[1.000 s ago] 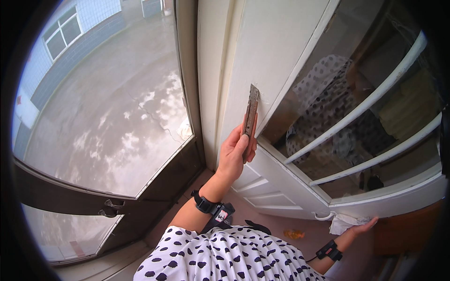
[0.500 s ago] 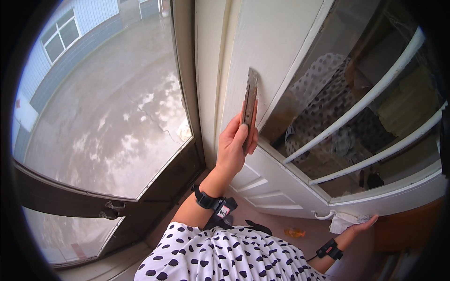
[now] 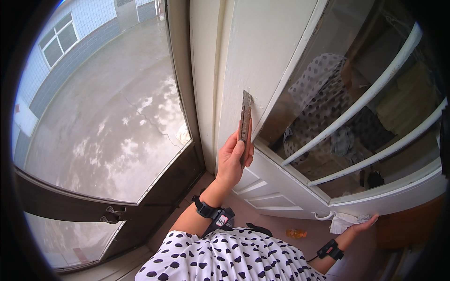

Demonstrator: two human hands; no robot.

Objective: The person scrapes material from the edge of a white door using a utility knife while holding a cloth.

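Two bare hands are at the white door (image 3: 274,44): the left hand (image 3: 229,161) up in front of its face, the right hand (image 3: 364,225) low by its edge. The left hand's grip is closed around the knife (image 3: 244,136), thumb along the front of the body and fingers wrapped behind. The blade (image 3: 246,98) is out and points up at the plain strip between the frame (image 3: 205,56) and the glass (image 3: 356,112). Whitish flecks (image 3: 255,101) lie just beside its tip, so the step in hand looks like scraping that surface; whether the edge touches the paint or stands slightly off, I cannot tell. Beside the curved handle (image 3: 322,216), the right hand is against the white cloth (image 3: 343,223), its fingers reaching past it; how firmly its grip is closed is not clear, though the hand seems to steady the door. In my judgement, another stroke calls for the blade laid nearly flat, light even pressure, the glass avoided and the door kept from swinging. To the left is a dark door (image 3: 161,187) with large panes; something orange (image 3: 296,233) lies on the floor (image 3: 274,223).
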